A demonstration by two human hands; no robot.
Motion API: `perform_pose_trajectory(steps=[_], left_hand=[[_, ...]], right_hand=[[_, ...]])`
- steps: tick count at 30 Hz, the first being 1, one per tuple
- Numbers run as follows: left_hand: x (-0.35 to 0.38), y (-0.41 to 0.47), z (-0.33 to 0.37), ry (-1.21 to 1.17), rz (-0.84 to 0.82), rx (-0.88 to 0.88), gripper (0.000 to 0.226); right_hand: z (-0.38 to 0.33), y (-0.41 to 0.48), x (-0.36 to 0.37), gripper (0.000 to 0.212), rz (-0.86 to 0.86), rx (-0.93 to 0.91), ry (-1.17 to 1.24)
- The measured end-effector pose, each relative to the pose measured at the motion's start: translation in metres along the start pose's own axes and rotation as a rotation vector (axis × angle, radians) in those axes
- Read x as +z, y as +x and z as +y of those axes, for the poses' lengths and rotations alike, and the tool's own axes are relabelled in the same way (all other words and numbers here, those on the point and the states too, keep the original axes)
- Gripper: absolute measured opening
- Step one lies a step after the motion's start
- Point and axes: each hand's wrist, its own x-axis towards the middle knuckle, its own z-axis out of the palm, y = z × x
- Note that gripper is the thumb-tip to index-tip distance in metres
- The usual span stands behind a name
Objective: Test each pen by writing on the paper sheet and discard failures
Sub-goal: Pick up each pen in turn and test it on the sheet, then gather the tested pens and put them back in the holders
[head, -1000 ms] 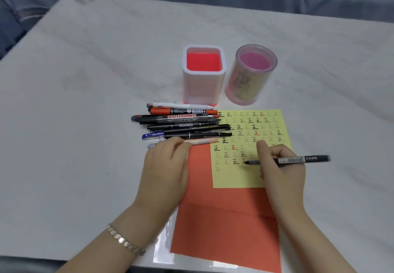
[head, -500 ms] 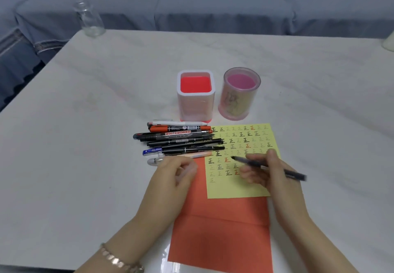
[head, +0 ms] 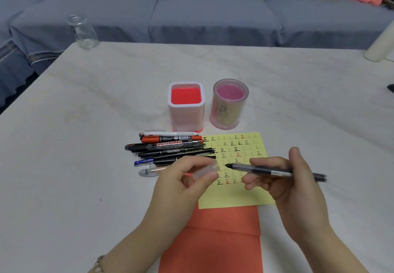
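The right hand [head: 294, 187] pinches a black pen [head: 277, 173] between thumb and curled fingers, the barrel lying nearly level over the yellow paper sheet [head: 234, 198], its bare tip pointing left; the left hand [head: 179, 189] pinches a translucent cap [head: 206, 170] between thumb and fingertips, just beside that tip with a small gap between them; the sheet carries rows of small written marks in black, grey and red, and rests on an orange folder [head: 221, 243] that reaches to the near table edge; a pile of pens and markers [head: 170, 148] lies side by side just left of the sheet, one of them labelled WHITEBOARD, a few tips overlapping the sheet's left edge; behind the pile stands a square white holder [head: 186, 114], upright, its inside showing only a red floor; just beside it on the right stands a round pink cup [head: 230, 110], upright, showing a pink floor inside; a clear glass jar [head: 83, 32] stands at the far left corner of the white marble table [head: 74, 176]; a blue-grey sofa [head: 202, 18] runs behind
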Motion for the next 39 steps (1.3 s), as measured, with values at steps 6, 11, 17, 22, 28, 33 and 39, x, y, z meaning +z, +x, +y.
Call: perform_pose_trajectory(steps=[6, 11, 17, 22, 28, 33, 39], left_hand=[[-0.001, 0.0, -0.001, 0.09, -0.059, 0.078, 0.031], [-0.004, 0.003, -0.005, 0.301, -0.192, 0.304, 0.025], [-0.008, 0.016, 0.005, 0.149, -0.398, 0.094, 0.011], [-0.008, 0.03, 0.011, -0.148, -0.69, -0.475, 0.016], [-0.003, 0.052, 0.015, 0.197, -0.354, -0.15, 0.012], [-0.008, 0.061, 0.031, 0.532, -0.263, 0.162, 0.012], [-0.024, 0.075, 0.029, 0.636, -0.168, 0.315, 0.02]], right_hand=[[0.0, -0.003, 0.002, 0.059, 0.003, 0.018, -0.071], [0.0, -0.002, 0.005, 0.044, -0.04, 0.037, -0.2], [-0.003, 0.0, 0.001, 0.046, -0.157, -0.026, -0.33], [-0.016, 0.007, -0.009, 0.033, -0.362, 0.072, -0.443], [-0.028, 0.035, -0.02, 0.037, 0.024, -0.225, -0.662], [-0.036, 0.053, 0.006, 0.032, -0.235, -0.526, -1.213], [-0.037, 0.082, 0.035, 0.022, -0.409, -0.585, -1.291]])
